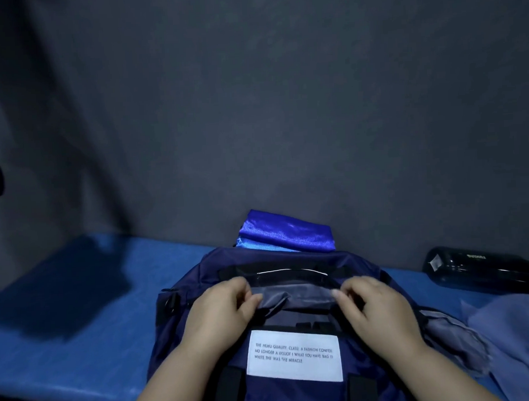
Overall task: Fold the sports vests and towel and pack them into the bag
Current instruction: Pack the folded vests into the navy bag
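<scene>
Left hand and right hand are each pinching the grey inner rim of the navy bag, which is lying white-labelled on the blue table, shiny blue vests stacked just behind.

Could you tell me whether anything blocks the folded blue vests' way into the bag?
Nothing visible does: the shiny blue folded vests lie just behind the navy fabric backpack, whose grey lining the left hand and right hand pinch.

Glossy satin vest, matt woven bag, shiny plastic bottle
</scene>
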`<state>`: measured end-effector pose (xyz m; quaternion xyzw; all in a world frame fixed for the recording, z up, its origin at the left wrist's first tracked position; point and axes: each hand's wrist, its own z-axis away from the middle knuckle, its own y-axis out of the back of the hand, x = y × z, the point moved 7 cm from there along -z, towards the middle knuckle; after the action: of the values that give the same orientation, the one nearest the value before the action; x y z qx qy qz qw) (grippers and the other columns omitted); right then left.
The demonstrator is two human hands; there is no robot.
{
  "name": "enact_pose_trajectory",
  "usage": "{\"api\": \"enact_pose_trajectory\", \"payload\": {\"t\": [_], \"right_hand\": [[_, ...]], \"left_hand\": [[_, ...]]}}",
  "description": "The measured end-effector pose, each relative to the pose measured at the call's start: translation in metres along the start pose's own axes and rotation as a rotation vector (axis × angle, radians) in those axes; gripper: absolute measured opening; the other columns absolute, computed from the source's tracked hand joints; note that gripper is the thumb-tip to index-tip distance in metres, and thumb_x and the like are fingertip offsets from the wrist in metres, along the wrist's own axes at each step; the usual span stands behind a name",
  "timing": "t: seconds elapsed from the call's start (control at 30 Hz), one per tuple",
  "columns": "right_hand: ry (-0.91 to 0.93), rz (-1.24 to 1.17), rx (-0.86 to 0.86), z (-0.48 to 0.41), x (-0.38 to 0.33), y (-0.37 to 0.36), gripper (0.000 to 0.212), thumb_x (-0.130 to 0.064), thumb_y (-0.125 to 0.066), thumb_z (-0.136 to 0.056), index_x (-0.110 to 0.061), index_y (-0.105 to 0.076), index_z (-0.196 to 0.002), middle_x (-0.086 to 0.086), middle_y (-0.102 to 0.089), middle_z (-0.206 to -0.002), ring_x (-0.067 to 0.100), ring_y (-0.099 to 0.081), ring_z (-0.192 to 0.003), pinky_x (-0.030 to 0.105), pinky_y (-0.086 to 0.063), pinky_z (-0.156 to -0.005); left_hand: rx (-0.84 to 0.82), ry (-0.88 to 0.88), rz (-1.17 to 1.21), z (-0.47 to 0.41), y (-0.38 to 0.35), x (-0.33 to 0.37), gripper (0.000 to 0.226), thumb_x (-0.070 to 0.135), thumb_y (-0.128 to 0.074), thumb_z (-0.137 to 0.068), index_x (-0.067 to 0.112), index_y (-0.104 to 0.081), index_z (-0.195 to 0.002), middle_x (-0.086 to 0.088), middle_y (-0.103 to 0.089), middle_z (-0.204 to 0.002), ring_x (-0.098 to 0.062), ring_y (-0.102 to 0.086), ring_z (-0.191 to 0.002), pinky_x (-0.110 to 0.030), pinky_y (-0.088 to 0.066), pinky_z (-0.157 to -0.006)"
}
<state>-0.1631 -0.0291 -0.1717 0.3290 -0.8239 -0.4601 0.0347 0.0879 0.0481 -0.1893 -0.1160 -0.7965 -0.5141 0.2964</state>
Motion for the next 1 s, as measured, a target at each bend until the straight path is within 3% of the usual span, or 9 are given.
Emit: {"api": "enact_pose_trajectory", "payload": {"t": [0.1,0.23,0.33,0.43,0.6,0.7,0.8,0.9,1.0], "right_hand": [[-0.122,-0.116,0.006,-0.026,0.007,0.004,0.02,-0.041,-0.058,-0.09,-0.029,-0.058,-0.074,-0.012,-0.056,-0.07,0.009,-0.05,-0.069,0.025,-0.034,-0.058],[-0.348,-0.258,-0.074,-0.062,0.028,-0.01,0.01,-0.029,-0.063,-0.089,-0.028,-0.062,-0.079,-0.009,-0.061,-0.078,0.014,-0.056,-0.074,0.028,-0.04,-0.067],[-0.456,-0.276,-0.125,-0.088,0.04,-0.023,0.007,-0.029,-0.061,-0.089,-0.024,-0.065,-0.087,-0.009,-0.063,-0.08,0.017,-0.058,-0.082,0.026,-0.037,-0.07],[-0.549,-0.203,-0.249,-0.107,0.053,-0.043,0.019,-0.039,-0.057,-0.092,-0.021,-0.061,-0.088,-0.004,-0.063,-0.085,0.022,-0.06,-0.091,0.027,-0.038,-0.07],[-0.677,-0.131,-0.536,-0.124,0.066,-0.079,0.043,-0.054,-0.045,-0.096,-0.014,-0.059,-0.088,0.011,-0.063,-0.1,0.031,-0.062,-0.104,0.03,-0.042,-0.076],[-0.768,-0.287,-0.556,-0.129,0.072,-0.093,0.045,-0.052,-0.055,-0.092,-0.01,-0.058,-0.078,0.009,-0.059,-0.083,0.031,-0.061,-0.083,0.035,-0.05,-0.083],[-0.859,-0.411,-0.559,-0.129,0.073,-0.103,0.043,-0.049,-0.063,-0.088,-0.01,-0.054,-0.071,0.008,-0.054,-0.06,0.024,-0.051,-0.055,0.034,-0.05,-0.063],[-0.889,-0.444,-0.561,-0.13,0.075,-0.108,0.042,-0.047,-0.064,-0.088,-0.012,-0.049,-0.072,0.006,-0.051,-0.059,0.018,-0.048,-0.05,0.024,-0.036,-0.049],[-0.923,-0.526,-0.565,-0.132,0.074,-0.114,0.037,-0.043,-0.066,-0.089,-0.011,-0.05,-0.078,0.006,-0.053,-0.065,0.017,-0.054,-0.053,0.023,-0.04,-0.046]], "left_hand": [[0.009,0.023,0.139,-0.006,0.001,0.006,0.032,0.044,-0.064,-0.087,0.021,-0.051,-0.069,0.012,-0.059,-0.059,-0.006,-0.051,-0.057,-0.025,-0.039,-0.056],[0.067,0.137,0.296,-0.023,0.006,0.004,0.031,0.04,-0.066,-0.087,0.021,-0.053,-0.067,0.012,-0.056,-0.054,-0.005,-0.048,-0.05,-0.028,-0.041,-0.057],[0.067,0.223,0.261,-0.047,0.009,0.002,0.028,0.043,-0.064,-0.088,0.021,-0.055,-0.073,0.009,-0.06,-0.063,-0.009,-0.055,-0.064,-0.029,-0.04,-0.06],[-0.033,0.306,0.132,-0.083,0.001,0.002,0.031,0.049,-0.058,-0.09,0.019,-0.056,-0.087,0.005,-0.064,-0.086,-0.018,-0.059,-0.086,-0.03,-0.041,-0.07],[-0.125,0.388,-0.036,-0.129,-0.022,-0.002,0.06,0.061,-0.048,-0.091,0.01,-0.048,-0.125,-0.009,-0.057,-0.126,-0.029,-0.054,-0.116,-0.035,-0.042,-0.085],[-0.16,0.436,-0.073,-0.144,-0.032,-0.003,0.068,0.062,-0.042,-0.093,0.006,-0.046,-0.13,-0.014,-0.054,-0.133,-0.031,-0.051,-0.121,-0.036,-0.041,-0.091],[-0.149,0.473,-0.069,-0.153,-0.035,-0.004,0.068,0.061,-0.041,-0.095,0.003,-0.043,-0.132,-0.016,-0.052,-0.135,-0.033,-0.05,-0.123,-0.036,-0.039,-0.091],[-0.124,0.478,-0.069,-0.16,-0.035,-0.005,0.066,0.059,-0.046,-0.093,0.003,-0.042,-0.129,-0.016,-0.054,-0.133,-0.033,-0.051,-0.122,-0.037,-0.041,-0.091],[-0.098,0.452,-0.083,-0.167,-0.035,-0.003,0.061,0.055,-0.052,-0.092,0.005,-0.047,-0.125,-0.014,-0.056,-0.13,-0.032,-0.053,-0.119,-0.036,-0.042,-0.09]]}}
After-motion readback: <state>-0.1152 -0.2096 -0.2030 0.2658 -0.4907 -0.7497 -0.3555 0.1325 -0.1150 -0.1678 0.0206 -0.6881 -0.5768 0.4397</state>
